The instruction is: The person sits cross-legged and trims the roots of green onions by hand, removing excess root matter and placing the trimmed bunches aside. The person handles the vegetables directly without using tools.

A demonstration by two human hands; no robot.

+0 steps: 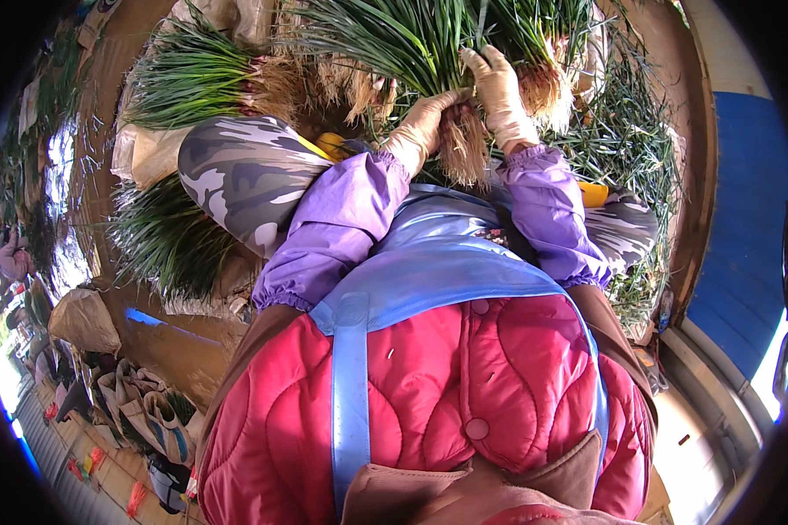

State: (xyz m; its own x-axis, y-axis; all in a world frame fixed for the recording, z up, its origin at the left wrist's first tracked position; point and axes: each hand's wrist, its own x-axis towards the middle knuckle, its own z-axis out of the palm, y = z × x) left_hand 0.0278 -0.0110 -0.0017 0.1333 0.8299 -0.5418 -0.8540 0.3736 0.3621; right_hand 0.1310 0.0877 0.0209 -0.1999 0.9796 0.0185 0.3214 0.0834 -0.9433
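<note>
My left hand (423, 126), in a pale glove, grips a bunch of green onions (463, 141) just above its hanging, tan roots. My right hand (502, 95), gloved too, is at the bunch's right side with its fingers raised beside the green leaves; whether it grips any leaves is hard to tell. The leaves fan up and left, past the top edge of the view. Close to the right hand lies another rooted bunch (545, 92). A pile of green onions (197, 79) with reddish bulbs lies to the left.
Loose green leaves (637, 151) are heaped on the right. More green onions (171, 236) lie beyond my camouflage-covered left knee (249, 177). A tan sack (85, 321) and several bags (151, 413) stand at the lower left. People (13, 256) are at the far left. A blue panel (748, 223) is at the right.
</note>
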